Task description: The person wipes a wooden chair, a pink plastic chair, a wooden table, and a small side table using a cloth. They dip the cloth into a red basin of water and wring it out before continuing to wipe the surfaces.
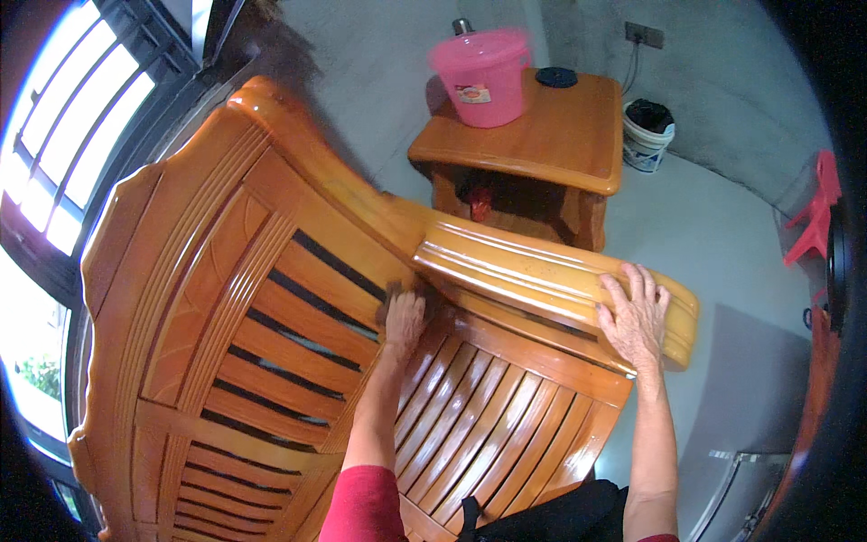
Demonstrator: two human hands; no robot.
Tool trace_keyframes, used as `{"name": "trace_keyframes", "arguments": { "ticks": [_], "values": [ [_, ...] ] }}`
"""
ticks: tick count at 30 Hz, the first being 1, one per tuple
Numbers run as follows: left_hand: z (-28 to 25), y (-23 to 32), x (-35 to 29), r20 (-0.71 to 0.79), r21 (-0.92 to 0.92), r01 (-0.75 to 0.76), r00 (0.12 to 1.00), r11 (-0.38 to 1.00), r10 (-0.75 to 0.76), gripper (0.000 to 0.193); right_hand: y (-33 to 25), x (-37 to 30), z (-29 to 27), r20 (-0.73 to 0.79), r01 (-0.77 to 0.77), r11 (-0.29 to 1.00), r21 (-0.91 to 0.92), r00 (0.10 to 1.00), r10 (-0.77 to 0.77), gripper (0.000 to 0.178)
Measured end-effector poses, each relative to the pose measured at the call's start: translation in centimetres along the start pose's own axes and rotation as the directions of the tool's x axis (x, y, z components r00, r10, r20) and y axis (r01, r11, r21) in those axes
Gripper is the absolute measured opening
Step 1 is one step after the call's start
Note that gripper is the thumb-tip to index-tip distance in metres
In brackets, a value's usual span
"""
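Observation:
A varnished wooden bench [163, 226] with a slatted seat and slatted back fills the left and middle of the view. My left hand [405, 318] is closed at the inner corner where backrest, seat and armrest meet. A small dark brown thing [390, 304] shows at its fingers, mostly hidden, and its kind is unclear. Toward the front end of the lighter, grooved armrest [515, 271], my right hand [638, 312] lies flat on top with its fingers spread, holding nothing.
Beyond the armrest stands a wooden side table [578, 126] with a pink lidded bucket [492, 86] and a dark round lid [556, 77] on it. A white bucket [647, 149] with a black liner sits by the wall. Red plastic stools [817, 212] are far right; a barred window [81, 99] is left.

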State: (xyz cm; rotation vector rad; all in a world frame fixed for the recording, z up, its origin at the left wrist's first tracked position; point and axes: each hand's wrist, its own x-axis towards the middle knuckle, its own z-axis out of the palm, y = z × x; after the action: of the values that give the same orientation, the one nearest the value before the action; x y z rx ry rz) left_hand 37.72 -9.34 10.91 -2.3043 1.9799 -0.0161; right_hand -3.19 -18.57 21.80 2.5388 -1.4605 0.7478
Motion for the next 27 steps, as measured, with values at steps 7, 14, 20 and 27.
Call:
{"name": "trace_keyframes", "arguments": {
  "ticks": [7, 14, 20, 27],
  "values": [
    [-10.2, 6.1, 2.0, -0.802, -0.312, -0.064, 0.553, 0.948, -0.226, 0.042, 0.0, -0.1, -0.1, 0.026, -0.019, 1.000, 0.009, 0.999, 0.019, 0.039],
    [-5.0, 8.3, 9.1, -0.559, -0.140, 0.194, 0.794, 0.971, -0.239, 0.047, -0.8, 0.0, -0.2, -0.010, -0.023, 0.999, 0.042, 1.000, 0.023, 0.038],
    [-6.3, 15.9, 7.8, -0.471, -0.321, -0.103, 0.880, 0.941, -0.065, 0.044, 0.3, -0.2, 0.0, -0.007, -0.067, 0.995, 0.075, 0.998, 0.067, 0.047],
    [-8.5, 22.5, 5.6, -0.466, -0.302, -0.261, 0.879, 0.917, 0.097, 0.043, 2.3, -1.0, 0.6, -0.328, -0.099, 0.791, 0.604, 0.873, 0.360, 0.055]
  ]
}}
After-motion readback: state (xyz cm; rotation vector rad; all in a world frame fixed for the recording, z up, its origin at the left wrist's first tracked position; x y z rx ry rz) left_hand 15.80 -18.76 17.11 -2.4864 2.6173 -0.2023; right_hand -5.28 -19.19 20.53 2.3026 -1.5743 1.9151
